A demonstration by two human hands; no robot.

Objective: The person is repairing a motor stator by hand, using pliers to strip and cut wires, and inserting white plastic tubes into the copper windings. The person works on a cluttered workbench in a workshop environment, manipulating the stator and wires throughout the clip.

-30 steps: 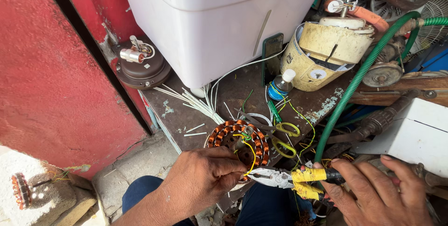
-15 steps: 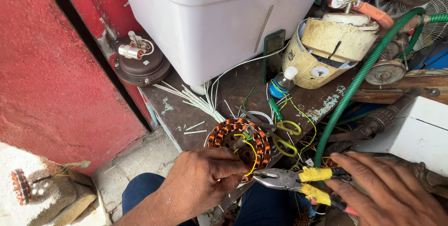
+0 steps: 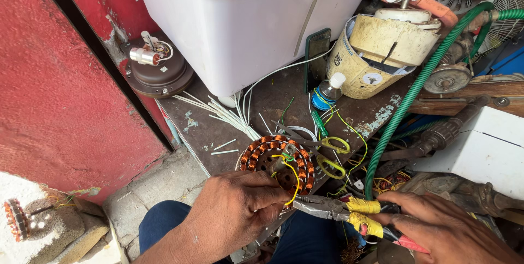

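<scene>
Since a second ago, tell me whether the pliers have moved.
Yes. The pliers have slid left: against the fixed green hose base, their jaws now reach the copper-wound stator rim by the left hand. The right hand holds the handles.

**Packages, labels, screens on bench**

Phone [image 3: 317, 57]: dark screen, green-edged case, upright against the white washer body. Cream motor housing [image 3: 376, 57]: small round white sticker [image 3: 370, 78] on its front, small dark label [image 3: 338, 59] on its left flank. Small bottle [image 3: 327, 92]: blue label, white cap, beside phone.
</scene>
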